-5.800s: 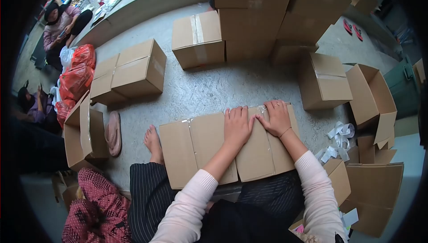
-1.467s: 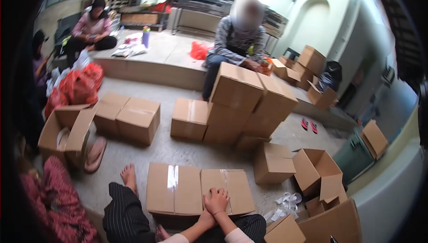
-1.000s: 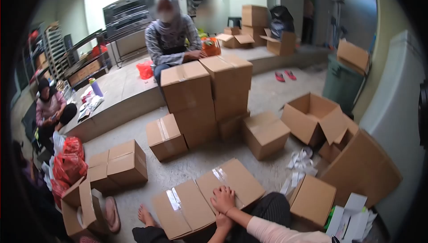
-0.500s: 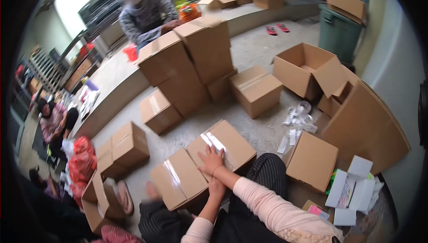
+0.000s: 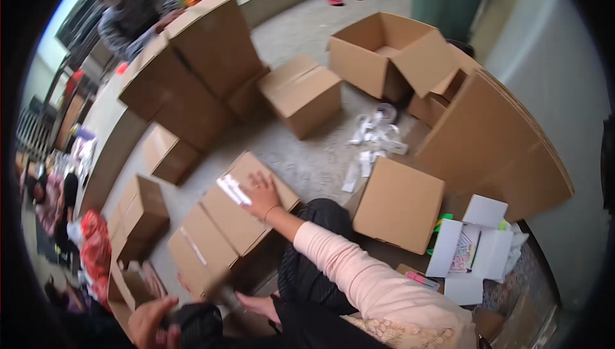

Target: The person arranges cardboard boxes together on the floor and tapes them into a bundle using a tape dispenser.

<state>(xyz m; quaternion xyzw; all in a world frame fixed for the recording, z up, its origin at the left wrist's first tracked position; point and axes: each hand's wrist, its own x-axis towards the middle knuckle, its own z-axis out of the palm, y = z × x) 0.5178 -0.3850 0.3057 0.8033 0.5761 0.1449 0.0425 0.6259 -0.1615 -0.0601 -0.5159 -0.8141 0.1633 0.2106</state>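
Two taped cardboard boxes, a nearer one (image 5: 202, 253) and a farther one (image 5: 256, 166), sit side by side in front of my legs. My right hand (image 5: 259, 196) lies flat on the farther box, fingers spread, beside its shiny strip of clear tape (image 5: 232, 189). My left hand (image 5: 154, 322) is off the boxes, low at the left by my knee and an open carton (image 5: 122, 288). Motion smears its fingers, and whether it holds anything is unclear. A brown blur (image 5: 221, 292) near the closer box cannot be made out.
Stacked cartons (image 5: 211, 48) stand ahead, with a person (image 5: 131, 16) behind them. A closed box (image 5: 400, 205), white box (image 5: 474, 253), flat cardboard sheets (image 5: 496, 150) and tape scraps (image 5: 378, 134) lie to the right. Red bags (image 5: 95, 253) are at the left.
My left hand has left the nearer box and swung down to the left. My right hand stays on the farther box. The whole view has shifted, moving the scene left and upward.
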